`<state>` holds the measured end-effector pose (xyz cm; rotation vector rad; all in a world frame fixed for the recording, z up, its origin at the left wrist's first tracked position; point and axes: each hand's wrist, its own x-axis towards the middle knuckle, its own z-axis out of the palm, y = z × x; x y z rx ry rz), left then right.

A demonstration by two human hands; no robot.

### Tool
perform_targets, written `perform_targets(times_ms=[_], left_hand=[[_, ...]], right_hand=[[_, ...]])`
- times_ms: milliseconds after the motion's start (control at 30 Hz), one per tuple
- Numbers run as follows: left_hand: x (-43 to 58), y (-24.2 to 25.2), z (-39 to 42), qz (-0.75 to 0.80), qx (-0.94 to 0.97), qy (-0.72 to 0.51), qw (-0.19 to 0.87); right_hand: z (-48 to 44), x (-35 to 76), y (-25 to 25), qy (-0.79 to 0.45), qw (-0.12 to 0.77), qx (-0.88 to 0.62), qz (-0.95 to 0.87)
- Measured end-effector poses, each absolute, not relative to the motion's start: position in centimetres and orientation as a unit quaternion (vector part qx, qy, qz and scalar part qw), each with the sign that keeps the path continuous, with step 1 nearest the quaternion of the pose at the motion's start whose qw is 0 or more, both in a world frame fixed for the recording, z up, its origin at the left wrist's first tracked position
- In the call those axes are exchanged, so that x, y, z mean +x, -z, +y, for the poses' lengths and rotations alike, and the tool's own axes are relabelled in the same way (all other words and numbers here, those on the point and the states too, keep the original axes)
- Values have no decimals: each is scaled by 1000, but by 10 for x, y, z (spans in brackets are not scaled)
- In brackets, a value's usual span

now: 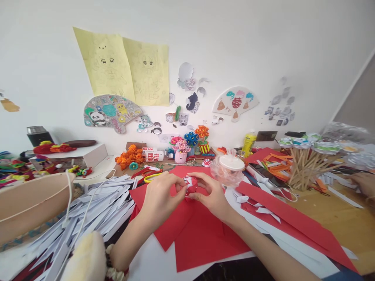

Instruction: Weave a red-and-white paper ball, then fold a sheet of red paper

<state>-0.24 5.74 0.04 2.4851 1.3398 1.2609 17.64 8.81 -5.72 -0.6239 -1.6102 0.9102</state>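
Observation:
Between my two hands is a small red-and-white folded paper piece (191, 185), held above red paper sheets. My left hand (164, 193) pinches its left side with thumb and fingertips. Curled around its right side, my right hand (211, 194) grips it with thumb below and fingers above. Fingers cover part of the piece, so its full shape is hidden. Large red paper sheets (202, 242) lie flat under both hands. Yellow-handled scissors (150, 178) rest just beyond my left hand.
White folded paper strips (108, 207) are heaped at left beside a tan basket (32, 199). A lidded plastic cup (231, 164) stands beyond my right hand. Sticks with paper flowers (304, 168) stand at right, near another person's hand (363, 184). Orange flowers (131, 156) lie at the back.

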Motion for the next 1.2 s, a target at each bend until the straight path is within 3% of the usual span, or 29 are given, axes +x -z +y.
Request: perform_targets(times_ms=[167,433,633,1200], left_hand=[[0,5,57,403,809,-421,-74],[-1,-7,58,469,750,-418,209],[0,-11,58,482,730,-404,266],[2,-11,55,459,743,-426,236]], right_hand=[[86,176,54,-384,565,-272,-678],[90,178,56,-415,563,-241,-673],[91,179,58,-429,557,-228,-674],[89,178,55,-419,550,-230,-684]])
